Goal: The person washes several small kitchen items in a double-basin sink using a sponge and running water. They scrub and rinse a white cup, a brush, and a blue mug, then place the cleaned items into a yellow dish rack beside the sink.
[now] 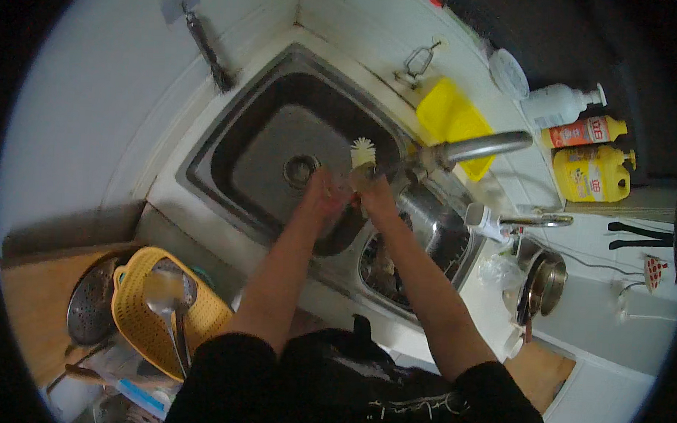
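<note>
Over the right side of the large stainless-steel sink basin [263,136], my two hands are close together. My right hand [377,199] is around the lower part of a pale bristle brush [363,152], whose bristles point away from me. A rounded, translucent thing, too blurred to name, sits between the hands near the brush. My left hand [325,194] is beside it, near the drain [299,171]; whether its fingers grip anything is unclear. The curved metal faucet [486,147] stands to the right of both hands.
A smaller basin [436,220] holding dark items adjoins on the right. Behind the faucet is a yellow plastic container [451,112]. Pump and detergent bottles [591,173] line the right wall ledge. A yellow perforated basket [139,311] with ladles stands lower left; metal pots [551,283] are at right.
</note>
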